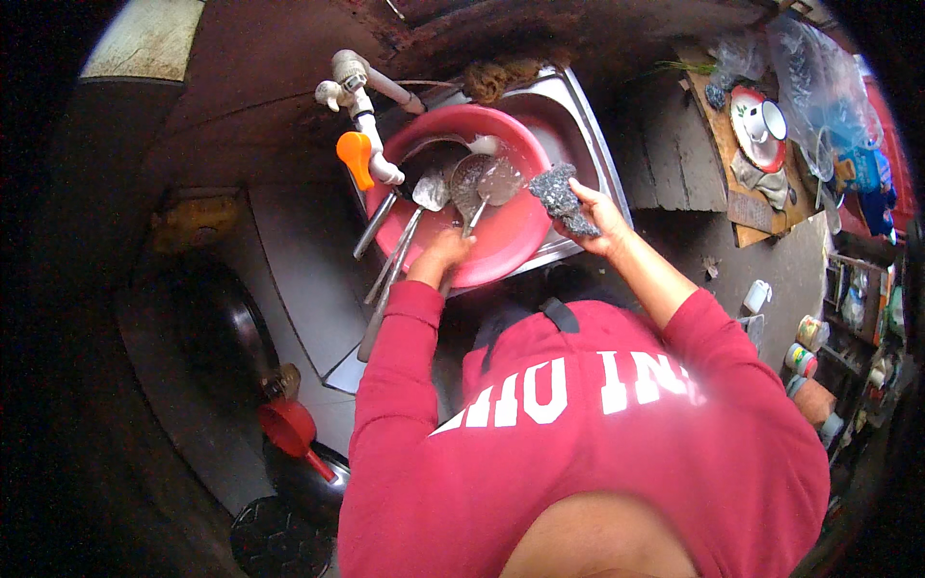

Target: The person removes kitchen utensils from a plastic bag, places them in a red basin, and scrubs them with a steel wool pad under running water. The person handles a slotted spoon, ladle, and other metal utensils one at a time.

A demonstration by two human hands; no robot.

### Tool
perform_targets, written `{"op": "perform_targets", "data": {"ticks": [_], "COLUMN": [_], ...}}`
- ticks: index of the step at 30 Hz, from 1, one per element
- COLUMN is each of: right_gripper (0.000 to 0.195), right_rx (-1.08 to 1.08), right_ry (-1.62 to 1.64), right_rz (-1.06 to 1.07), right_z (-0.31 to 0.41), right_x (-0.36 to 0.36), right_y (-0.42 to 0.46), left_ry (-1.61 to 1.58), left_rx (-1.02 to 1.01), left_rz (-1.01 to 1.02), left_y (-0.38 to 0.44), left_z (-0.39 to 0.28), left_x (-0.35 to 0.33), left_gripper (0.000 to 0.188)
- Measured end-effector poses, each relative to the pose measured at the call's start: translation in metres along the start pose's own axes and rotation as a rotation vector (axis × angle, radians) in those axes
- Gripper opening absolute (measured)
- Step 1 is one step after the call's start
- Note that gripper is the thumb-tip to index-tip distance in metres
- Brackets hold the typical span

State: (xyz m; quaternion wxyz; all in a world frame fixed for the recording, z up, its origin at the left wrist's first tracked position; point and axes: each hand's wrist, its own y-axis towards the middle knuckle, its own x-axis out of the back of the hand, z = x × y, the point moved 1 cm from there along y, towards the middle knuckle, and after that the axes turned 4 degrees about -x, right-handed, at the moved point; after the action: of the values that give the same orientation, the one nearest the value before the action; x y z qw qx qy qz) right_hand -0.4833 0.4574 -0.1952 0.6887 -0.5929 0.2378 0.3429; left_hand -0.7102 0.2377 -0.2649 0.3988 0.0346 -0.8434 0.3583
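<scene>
A pink plastic basin [531, 148] sits over a metal sink [589, 119] and holds several metal utensils. My left hand [449, 251] is closed around the handle of a round-headed metal utensil [498, 180] at the basin's near side. My right hand [601, 220] grips a dark grey scouring pad [560, 199] over the basin's right rim. Beside the round head lie a metal ladle [468, 177] and a spoon-shaped utensil [431, 189], with long handles reaching past the near left rim. A dark pan [433, 153] lies partly hidden beneath them.
A faucet with an orange handle [354, 155] stands at the basin's left. A red plastic dipper [287, 428] lies at lower left. On a wooden board at right are a red-rimmed plate [773, 155], a white mug [772, 119] and a cloth [762, 179].
</scene>
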Motion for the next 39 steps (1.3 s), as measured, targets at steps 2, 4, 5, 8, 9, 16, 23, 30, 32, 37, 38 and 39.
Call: {"op": "perform_targets", "data": {"ticks": [2, 4, 5, 8, 9, 16, 23, 30, 32, 37, 38, 39], "right_gripper": [0.032, 0.032, 0.032, 0.033, 0.034, 0.030, 0.040, 0.045, 0.044, 0.026, 0.027, 0.029], "right_rx": [-0.002, -0.011, -0.018, 0.009, 0.020, 0.066, 0.295, 1.231, 1.133, 1.223, 1.283, 1.334], "right_ry": [-0.002, 0.016, 0.023, -0.040, -0.054, -0.084, -0.294, -1.693, -1.842, -2.265, -2.221, -2.171], "right_rz": [0.017, -0.005, -0.016, 0.043, 0.081, 0.247, 0.108, -0.106, 0.161, -0.115, -0.235, -0.359], "right_z": [0.003, 0.005, 0.006, 0.011, 0.012, 0.012, -0.001, -0.027, -0.040, -0.006, -0.009, -0.016], "right_x": [0.004, -0.001, -0.004, -0.014, -0.020, -0.057, -0.068, -0.132, -0.132, -0.133, -0.141, -0.152], "right_y": [0.005, 0.008, 0.010, 0.015, 0.016, 0.021, 0.050, 0.073, 0.071, 0.049, 0.056, 0.061], "left_ry": [-0.095, -0.174, -0.131, -0.294, -0.517, -0.616, -1.579, -1.691, -1.648, -1.639, -1.636, -1.632], "left_rx": [0.030, 0.084, 0.106, 0.243, 0.278, 0.267, 0.288, 0.130, 0.161, 0.175, 0.159, 0.147], "left_rz": [0.002, -0.023, -0.055, -0.095, -0.101, -0.606, -0.208, 0.042, -0.025, 0.006, -0.005, -0.008], "left_y": [-0.003, -0.017, -0.021, -0.045, -0.054, -0.088, -0.113, -0.115, -0.120, -0.138, -0.135, -0.128], "left_z": [-0.009, -0.025, -0.025, -0.038, -0.038, -0.005, -0.091, -0.123, -0.120, -0.125, -0.123, -0.121], "left_x": [0.006, 0.020, 0.020, 0.030, 0.029, -0.001, 0.044, 0.055, 0.055, 0.047, 0.054, 0.058], "left_gripper": [0.038, 0.035, 0.033, 0.018, 0.017, 0.023, 0.036, 0.006, 0.005, 0.012, 0.013, 0.014]}}
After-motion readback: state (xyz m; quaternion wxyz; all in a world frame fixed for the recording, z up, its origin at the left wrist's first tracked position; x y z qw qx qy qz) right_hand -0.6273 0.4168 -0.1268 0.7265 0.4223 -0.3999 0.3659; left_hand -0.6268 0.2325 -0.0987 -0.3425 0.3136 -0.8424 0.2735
